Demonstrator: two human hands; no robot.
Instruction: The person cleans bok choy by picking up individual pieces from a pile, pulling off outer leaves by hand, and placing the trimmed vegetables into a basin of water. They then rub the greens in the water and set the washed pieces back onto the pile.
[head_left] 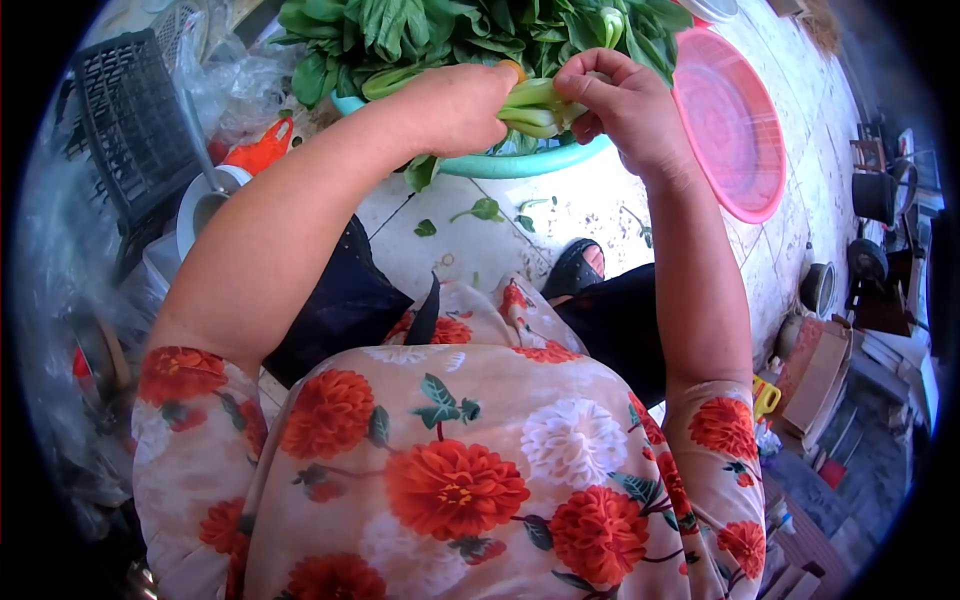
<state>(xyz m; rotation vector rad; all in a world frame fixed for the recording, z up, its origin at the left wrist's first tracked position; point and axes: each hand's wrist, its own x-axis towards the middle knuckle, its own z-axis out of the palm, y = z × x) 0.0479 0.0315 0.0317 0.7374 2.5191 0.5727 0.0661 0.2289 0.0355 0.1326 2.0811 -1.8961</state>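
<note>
Yanking could get stalks (533, 117) torn, tbh: at 12 o'clock they're gripped by left hand (470, 108), pinched by right hand (634, 108).

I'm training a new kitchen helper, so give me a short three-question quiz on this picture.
1. True or false: the pink basin is to the right of the turquoise basin.
2. Who grips the leafy vegetable? A) left hand only B) right hand only C) both hands
3. Fill in: loose ____ lie on the floor.

Key: 1. True. 2. C, left hand and right hand together. 3. Leaves.
</note>
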